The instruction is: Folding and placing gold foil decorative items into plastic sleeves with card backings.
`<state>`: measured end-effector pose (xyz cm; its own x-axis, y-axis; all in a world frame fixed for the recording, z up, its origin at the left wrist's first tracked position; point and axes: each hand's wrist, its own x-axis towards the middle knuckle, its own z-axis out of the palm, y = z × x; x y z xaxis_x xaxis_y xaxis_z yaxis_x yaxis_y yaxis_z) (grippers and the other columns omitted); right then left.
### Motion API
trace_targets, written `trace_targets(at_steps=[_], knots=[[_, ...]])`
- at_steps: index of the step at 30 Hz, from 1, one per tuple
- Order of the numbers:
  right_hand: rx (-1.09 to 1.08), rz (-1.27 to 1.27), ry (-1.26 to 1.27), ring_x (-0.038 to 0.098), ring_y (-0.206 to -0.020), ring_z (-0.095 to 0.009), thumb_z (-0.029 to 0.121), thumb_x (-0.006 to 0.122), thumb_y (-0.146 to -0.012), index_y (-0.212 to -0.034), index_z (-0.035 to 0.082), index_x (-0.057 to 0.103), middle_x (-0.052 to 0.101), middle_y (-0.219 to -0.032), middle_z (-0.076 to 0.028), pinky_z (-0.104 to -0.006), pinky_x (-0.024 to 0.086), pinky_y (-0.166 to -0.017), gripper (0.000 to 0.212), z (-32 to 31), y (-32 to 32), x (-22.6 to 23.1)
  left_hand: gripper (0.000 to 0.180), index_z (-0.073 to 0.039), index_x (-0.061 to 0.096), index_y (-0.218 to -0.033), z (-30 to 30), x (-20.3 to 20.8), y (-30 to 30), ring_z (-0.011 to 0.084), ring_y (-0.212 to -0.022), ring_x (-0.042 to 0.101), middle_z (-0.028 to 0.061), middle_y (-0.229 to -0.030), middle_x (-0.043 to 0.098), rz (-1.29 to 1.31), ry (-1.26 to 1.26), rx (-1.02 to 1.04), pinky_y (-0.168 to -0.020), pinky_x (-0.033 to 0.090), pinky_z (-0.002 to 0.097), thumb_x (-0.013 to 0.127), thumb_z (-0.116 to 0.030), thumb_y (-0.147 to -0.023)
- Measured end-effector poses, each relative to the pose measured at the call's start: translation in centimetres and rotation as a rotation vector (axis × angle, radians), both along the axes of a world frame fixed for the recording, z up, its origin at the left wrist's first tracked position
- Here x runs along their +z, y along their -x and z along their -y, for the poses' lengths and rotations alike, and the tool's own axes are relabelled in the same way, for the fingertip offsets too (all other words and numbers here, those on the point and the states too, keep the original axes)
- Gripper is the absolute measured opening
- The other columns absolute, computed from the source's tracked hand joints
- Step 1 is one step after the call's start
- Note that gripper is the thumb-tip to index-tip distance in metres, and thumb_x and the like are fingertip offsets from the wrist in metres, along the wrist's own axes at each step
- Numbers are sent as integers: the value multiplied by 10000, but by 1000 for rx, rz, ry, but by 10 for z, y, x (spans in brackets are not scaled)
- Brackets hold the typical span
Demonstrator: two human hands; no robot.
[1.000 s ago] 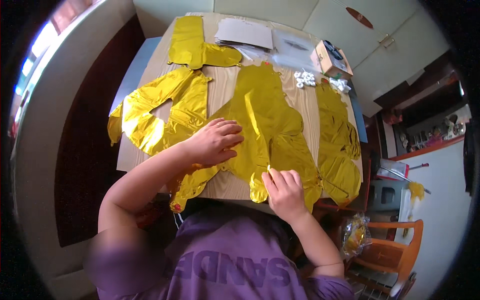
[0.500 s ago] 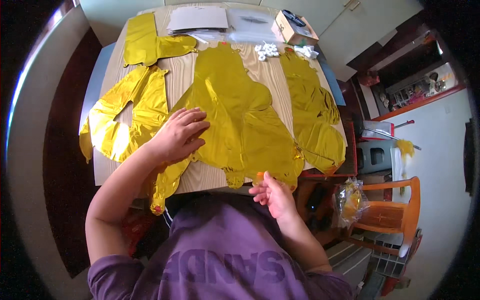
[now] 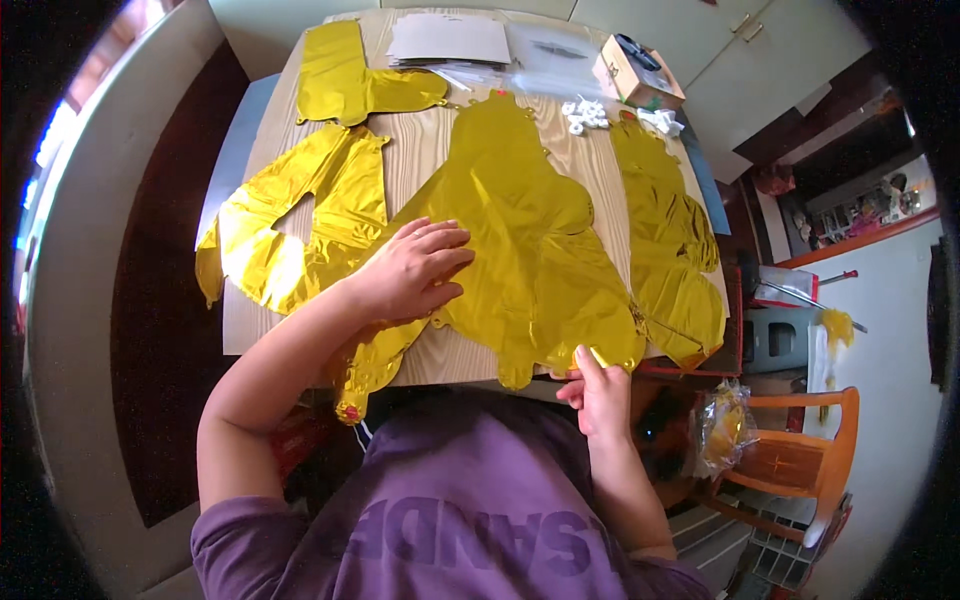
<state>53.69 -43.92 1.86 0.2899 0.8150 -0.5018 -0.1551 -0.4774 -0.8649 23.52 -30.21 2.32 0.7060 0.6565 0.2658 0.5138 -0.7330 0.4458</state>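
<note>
A large flat gold foil balloon (image 3: 500, 220), uninflated and creased, lies in the middle of the wooden table. My left hand (image 3: 415, 268) rests palm down on its left side, fingers loosely spread. At the balloon's near right edge, my right hand (image 3: 598, 388) is closed, its thumb on top and its fingers curled below the rim, pinching the foil. The tips of those fingers are partly hidden. Another gold foil balloon (image 3: 350, 185), with a gap in it, lies to the left under bright glare. A red-tipped foil end (image 3: 350, 408) hangs over the near table edge.
More gold foil lies at the back left (image 3: 333, 85) and along the right (image 3: 660, 205). Behind stand a stack of grey-white sheets (image 3: 450, 38), small white rings (image 3: 583, 117) and a box (image 3: 640, 75). A wooden chair (image 3: 800, 450) with a plastic bag (image 3: 727, 425) is at the right.
The whole view has shifted, so the table appears farther right. My right thumb now lies on the foil's near edge; the orange bit at its fingertips no longer shows. My left hand stays on the foil.
</note>
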Motion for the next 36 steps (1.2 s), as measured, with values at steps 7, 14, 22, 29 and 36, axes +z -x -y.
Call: trace_targets(at_steps=[7,14,22,29,36], knots=[[14,-45,-40,645,-500,-156,245,685,-950,-1075,-10,658,681,-787,-100,-227,384,-395,285,-2,-5,2,440,-47,614,-1261,-5,0,1,381,-1360,453,193,-1383,543,-32,-5,8,-1140,335,533,699,-240,-875],[27,31,-80,644,-508,-143,190,697,-928,-963,1,662,664,-750,-55,-212,366,-387,195,-11,-14,16,489,-52,609,-1266,0,-6,-7,388,-1336,469,196,-1372,546,-31,-41,9,-1112,372,519,745,-219,-828],[234,273,-104,673,-539,-126,210,643,-966,-991,-20,703,671,-710,-18,-223,379,-404,240,-19,-48,21,572,-71,589,-1278,13,-7,-23,402,-1310,481,185,-1367,536,-21,-97,7,-1099,388,516,798,-247,-776],[274,333,-143,679,-549,-153,214,643,-983,-978,-62,702,707,-768,-83,-250,501,-454,283,-23,-47,22,570,-90,567,-1337,6,-11,-34,388,-1387,420,174,-1436,503,-73,-72,-4,-1147,330,546,733,-318,-842],[250,303,-205,625,-527,-99,161,628,-985,-970,-47,693,653,-717,-42,-233,498,-463,219,-19,-44,14,576,-92,560,-1354,0,-12,-38,387,-1405,404,175,-1463,487,-94,-56,-35,-1153,325,548,726,-311,-848]])
